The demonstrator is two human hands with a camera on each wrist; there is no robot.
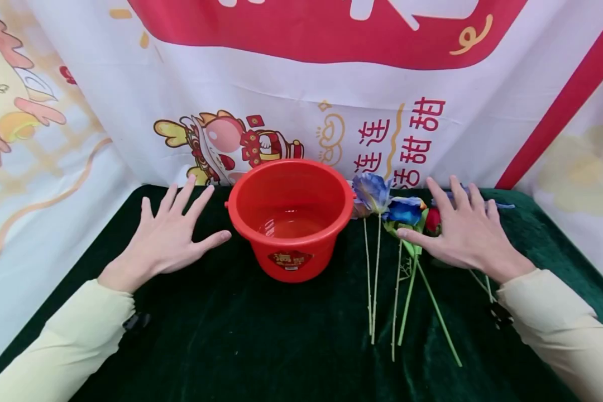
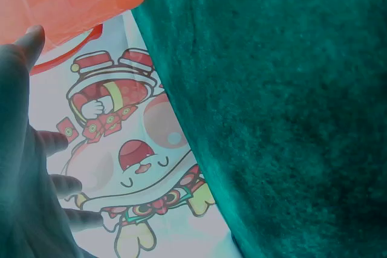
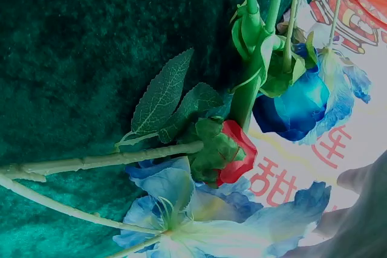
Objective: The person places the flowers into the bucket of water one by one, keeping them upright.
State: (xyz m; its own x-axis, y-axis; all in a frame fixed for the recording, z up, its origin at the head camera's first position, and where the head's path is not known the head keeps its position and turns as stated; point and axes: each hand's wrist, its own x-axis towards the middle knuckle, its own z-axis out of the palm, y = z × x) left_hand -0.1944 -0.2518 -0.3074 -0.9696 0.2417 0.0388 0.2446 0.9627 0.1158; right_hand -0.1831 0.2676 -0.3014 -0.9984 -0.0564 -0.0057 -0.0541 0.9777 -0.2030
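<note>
Progress: seemingly unstarted | red round plastic bucket [image 1: 324, 254]: no flowers inside | long-stemmed blue and red fabric-like flowers [image 3: 293, 107]: loose right of bucket, apparently all left to handle | left hand [image 1: 168, 240], right hand [image 1: 469, 237]: either side of bucket, fingers spread, gripping nothing

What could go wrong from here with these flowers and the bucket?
The red rose overlaps a pale blue flower, so lifting one might drag the other.

In the head view, the right grip hides part of that flower, so a pick could be misjudged.

A violet-blue flower lies close beside the bucket, so a sideways reach for it might bump the bucket.
</note>
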